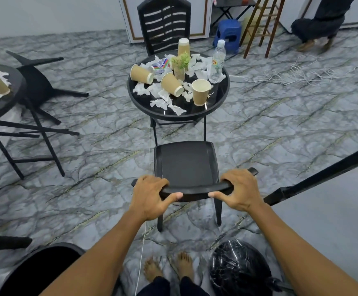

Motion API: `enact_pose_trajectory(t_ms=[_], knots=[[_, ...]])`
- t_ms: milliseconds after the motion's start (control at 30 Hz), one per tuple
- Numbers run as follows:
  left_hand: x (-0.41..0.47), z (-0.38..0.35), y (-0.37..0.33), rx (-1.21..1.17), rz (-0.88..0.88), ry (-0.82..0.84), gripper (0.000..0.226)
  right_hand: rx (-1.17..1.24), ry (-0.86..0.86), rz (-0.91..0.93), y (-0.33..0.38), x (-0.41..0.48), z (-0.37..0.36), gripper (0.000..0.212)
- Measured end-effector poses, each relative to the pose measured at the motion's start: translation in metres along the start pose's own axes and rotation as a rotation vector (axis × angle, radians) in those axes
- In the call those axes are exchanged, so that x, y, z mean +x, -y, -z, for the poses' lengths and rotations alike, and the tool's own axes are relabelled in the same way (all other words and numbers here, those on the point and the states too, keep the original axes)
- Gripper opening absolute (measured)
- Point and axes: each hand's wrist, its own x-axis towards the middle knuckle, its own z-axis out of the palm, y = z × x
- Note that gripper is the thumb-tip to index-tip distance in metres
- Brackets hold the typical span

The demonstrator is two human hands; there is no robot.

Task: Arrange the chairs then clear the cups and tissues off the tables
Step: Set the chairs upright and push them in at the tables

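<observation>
Head view, lower centre: gripping the backrest rail of the black chair (186,161) with left hand (150,195) and right hand (241,192), fingers (152,180) curled round it. Chair-arranging step, seemingly. Next: likely pushing straight ahead toward the round counter (195,119) at upper centre. Upright, dark, smooth-seated, standing near the counter, not yet tucked in.

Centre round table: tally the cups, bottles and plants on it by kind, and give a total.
Paper cups: 4
Water bottle: 1
Small potted plant: 1
Total: 6
</observation>
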Motion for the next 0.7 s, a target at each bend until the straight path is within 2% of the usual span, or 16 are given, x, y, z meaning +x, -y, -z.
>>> enact_pose_trajectory(t_ms=[167, 333, 433, 533, 700], knots=[[-0.005, 0.005, -0.013, -0.021, 0.161, 0.001, 0.068, 0.04, 0.008, -0.01, -0.004, 0.006, 0.001, 0.067], [0.015, 0.009, -0.023, -0.139, 0.267, -0.099, 0.066, 0.033, -0.019, -0.068, -0.006, 0.032, 0.01, 0.066], [0.024, 0.011, -0.017, -0.266, 0.27, -0.126, 0.063, 0.109, -0.041, -0.127, -0.003, 0.037, 0.011, 0.075], [0.018, 0.007, -0.011, -0.3, 0.238, -0.121, 0.059, 0.103, -0.092, -0.103, 0.0, 0.022, 0.006, 0.071], [-0.011, -0.005, -0.016, -0.253, 0.205, -0.104, 0.06, 0.065, 0.002, -0.088, -0.002, -0.005, 0.003, 0.066]])
